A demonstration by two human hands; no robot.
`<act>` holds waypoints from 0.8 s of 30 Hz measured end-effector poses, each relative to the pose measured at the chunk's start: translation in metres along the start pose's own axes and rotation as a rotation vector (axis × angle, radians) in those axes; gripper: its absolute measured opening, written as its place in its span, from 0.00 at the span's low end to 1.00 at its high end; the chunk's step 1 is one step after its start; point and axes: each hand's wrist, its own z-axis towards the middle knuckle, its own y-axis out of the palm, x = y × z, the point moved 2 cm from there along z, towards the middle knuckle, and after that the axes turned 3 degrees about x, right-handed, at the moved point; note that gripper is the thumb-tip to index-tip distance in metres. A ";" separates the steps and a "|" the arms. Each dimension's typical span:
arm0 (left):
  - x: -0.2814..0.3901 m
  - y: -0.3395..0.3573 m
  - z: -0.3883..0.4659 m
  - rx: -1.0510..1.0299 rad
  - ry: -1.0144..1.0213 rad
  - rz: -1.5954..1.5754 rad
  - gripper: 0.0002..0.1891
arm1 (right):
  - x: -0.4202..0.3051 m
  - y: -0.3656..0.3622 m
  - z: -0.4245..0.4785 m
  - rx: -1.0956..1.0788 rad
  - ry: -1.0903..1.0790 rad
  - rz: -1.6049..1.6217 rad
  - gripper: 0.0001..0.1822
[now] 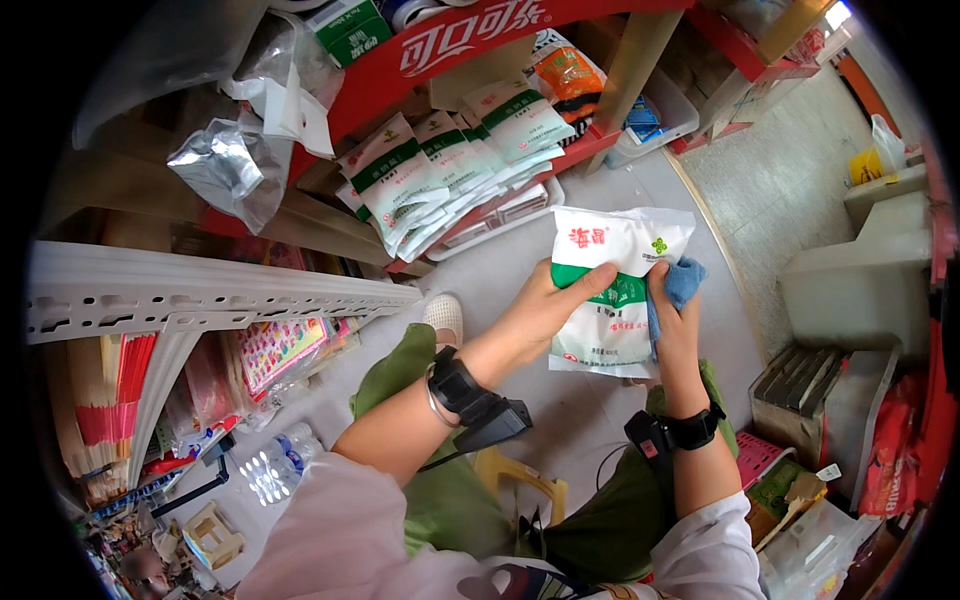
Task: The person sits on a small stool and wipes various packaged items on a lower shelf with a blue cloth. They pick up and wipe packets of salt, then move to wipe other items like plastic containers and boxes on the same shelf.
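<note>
In front of me, above the floor, I hold a soft white plastic packet (600,330) with a green band and printed writing. My left hand (559,300) grips its left side, thumb across the front. At the right edge, my right hand (675,315) has its thumb on the packet and also clasps a blue cloth (684,281), bunched against that edge. The fingers behind the packet are hidden. Beyond my hands, several similar packets (442,161) lie in overlapping stacks on a low red-edged shelf (577,161).
An orange bag (566,75) stands beside the stacks. White perforated shelving (210,289) juts in from the left, near hanging clear plastic (240,165). A yellow stool (555,495) is beneath me. Boxes and a pink basket (757,457) line the right. Bottles (281,461) sit on the floor.
</note>
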 end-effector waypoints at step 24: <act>-0.019 0.005 -0.007 0.018 0.000 0.127 0.21 | 0.010 0.007 0.012 0.224 0.143 0.315 0.22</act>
